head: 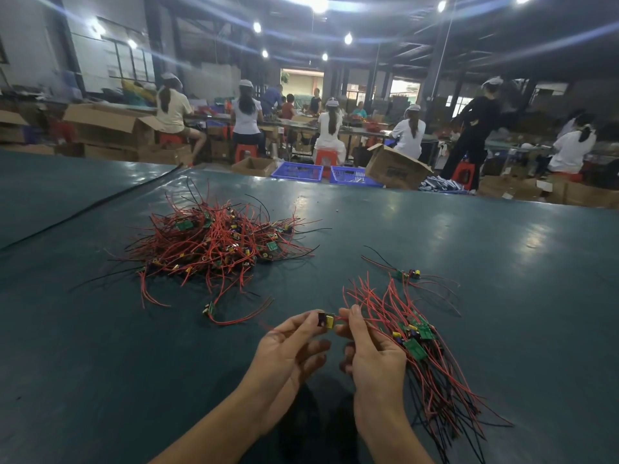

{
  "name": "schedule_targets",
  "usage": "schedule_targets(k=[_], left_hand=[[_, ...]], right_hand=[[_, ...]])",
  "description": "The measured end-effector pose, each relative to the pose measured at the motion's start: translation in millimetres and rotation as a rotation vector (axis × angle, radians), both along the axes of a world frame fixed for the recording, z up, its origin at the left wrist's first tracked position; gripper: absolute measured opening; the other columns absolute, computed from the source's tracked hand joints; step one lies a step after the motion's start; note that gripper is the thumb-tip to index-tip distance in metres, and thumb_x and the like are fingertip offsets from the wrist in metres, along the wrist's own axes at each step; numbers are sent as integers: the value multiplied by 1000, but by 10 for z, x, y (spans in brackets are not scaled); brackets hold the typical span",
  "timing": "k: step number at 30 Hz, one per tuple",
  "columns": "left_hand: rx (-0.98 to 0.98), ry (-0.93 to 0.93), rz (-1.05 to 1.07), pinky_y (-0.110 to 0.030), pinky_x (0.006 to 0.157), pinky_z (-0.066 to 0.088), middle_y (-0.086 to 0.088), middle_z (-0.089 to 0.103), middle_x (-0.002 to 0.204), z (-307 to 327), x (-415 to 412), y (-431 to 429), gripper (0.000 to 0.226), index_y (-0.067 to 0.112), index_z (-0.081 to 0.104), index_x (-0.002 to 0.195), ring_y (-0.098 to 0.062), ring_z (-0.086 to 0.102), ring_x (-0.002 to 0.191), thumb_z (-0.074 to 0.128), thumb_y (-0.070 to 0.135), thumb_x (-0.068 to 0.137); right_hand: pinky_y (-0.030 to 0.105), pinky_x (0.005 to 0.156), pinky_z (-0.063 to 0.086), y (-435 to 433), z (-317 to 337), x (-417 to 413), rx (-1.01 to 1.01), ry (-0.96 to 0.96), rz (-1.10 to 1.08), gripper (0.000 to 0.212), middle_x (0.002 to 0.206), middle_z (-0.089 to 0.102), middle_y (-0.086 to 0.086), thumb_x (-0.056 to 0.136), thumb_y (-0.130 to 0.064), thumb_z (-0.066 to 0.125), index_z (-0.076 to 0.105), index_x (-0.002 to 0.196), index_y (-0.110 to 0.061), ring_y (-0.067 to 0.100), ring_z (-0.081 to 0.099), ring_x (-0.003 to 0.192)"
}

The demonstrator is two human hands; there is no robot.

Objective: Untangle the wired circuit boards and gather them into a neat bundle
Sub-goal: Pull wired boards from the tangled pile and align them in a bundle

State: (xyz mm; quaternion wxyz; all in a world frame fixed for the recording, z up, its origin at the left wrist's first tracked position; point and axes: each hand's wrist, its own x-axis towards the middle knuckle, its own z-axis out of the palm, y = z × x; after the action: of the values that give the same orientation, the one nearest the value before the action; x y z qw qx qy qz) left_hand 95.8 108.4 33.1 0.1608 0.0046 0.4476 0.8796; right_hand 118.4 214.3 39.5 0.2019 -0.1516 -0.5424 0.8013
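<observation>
our left hand (288, 353) pinches one small board (325, 320) just above the bench (100, 346), and our right hand (371, 356) pinches its red wire (338, 318) close beside it. the gathered bundle (418, 339) lies against the right hand; the tangled pile (214, 242) sits well apart, further left. to do this well, we should draw the wire straight through our fingers, then lay the board beside the others, wires running one way.
</observation>
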Motion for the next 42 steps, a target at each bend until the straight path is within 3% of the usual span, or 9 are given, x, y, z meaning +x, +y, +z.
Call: schedule_targets(k=[3, 6, 11, 15, 17, 21, 24, 29, 42], left_hand=[[-128, 84, -52, -23, 54, 52, -17, 73, 92, 11, 9, 6, 43, 6, 76, 91, -16, 63, 62, 70, 43, 70], [-244, 152, -23, -23, 53, 50, -13, 72, 81, 0, 20, 9, 50, 4, 77, 87, -15, 61, 60, 74, 46, 61], [-254, 151, 15, -21, 51, 49, -12, 71, 76, 2, 13, -2, 44, 3, 77, 83, -14, 62, 56, 76, 40, 59], [-310, 224, 46, -19, 51, 49, -9, 71, 71, 3, 14, -12, 29, 9, 78, 78, -12, 64, 57, 74, 35, 67], [-382, 283, 46, -17, 53, 48, -4, 71, 68, -3, 16, -33, 22, 14, 78, 77, -11, 66, 59, 72, 35, 72], [-501, 378, 53, -18, 56, 47, -5, 71, 67, -24, 5, -70, 29, 16, 77, 77, -12, 65, 61, 70, 44, 71], [-463, 367, 81, -21, 57, 48, -8, 69, 64, -8, -13, -88, 37, 11, 75, 73, -15, 62, 59, 71, 47, 69], [-399, 365, 95, -24, 56, 46, -13, 66, 62, 67, -26, -104, 39, 4, 74, 68, -18, 59, 55, 71, 43, 66], [-337, 329, 145, -20, 49, 47, -11, 74, 83, 58, -8, -81, 31, 9, 75, 83, -14, 62, 60, 71, 36, 69]], right_hand=[[21, 52, 53, 8, -31, -10, 55, -2, 40, 23, 67, 74, 1, 87, -32, 67, 79, 69, -26, 11, 68, 55], [32, 70, 59, -11, -27, -21, 83, 9, 52, 18, 74, 75, 8, 81, -34, 70, 80, 72, -21, 20, 72, 71], [30, 53, 58, -15, -25, -14, -11, -84, 85, 21, 70, 74, 12, 78, -33, 74, 78, 64, -18, 23, 72, 61], [47, 84, 58, -44, -61, -11, 51, -120, 127, 25, 75, 75, 12, 84, -33, 70, 79, 66, -18, 34, 72, 84], [49, 88, 56, -82, -62, -2, 97, -89, 134, 26, 76, 75, 12, 88, -27, 67, 80, 68, -16, 36, 71, 88], [39, 75, 57, -76, -66, -36, 52, -133, 78, 28, 67, 73, 4, 91, -24, 66, 79, 67, -20, 26, 71, 75], [22, 42, 30, 17, -45, -99, -66, -216, -27, 29, 42, 38, -5, 91, -29, 66, 79, 68, -18, 9, 33, 38], [15, 33, 19, 282, 18, -150, -177, -157, -147, 26, 43, 30, -10, 94, -26, 63, 74, 74, -14, 2, 18, 33], [17, 34, 22, 223, 19, -89, -103, 0, -190, 28, 49, 33, -10, 91, -29, 65, 78, 69, -19, 3, 22, 37]])
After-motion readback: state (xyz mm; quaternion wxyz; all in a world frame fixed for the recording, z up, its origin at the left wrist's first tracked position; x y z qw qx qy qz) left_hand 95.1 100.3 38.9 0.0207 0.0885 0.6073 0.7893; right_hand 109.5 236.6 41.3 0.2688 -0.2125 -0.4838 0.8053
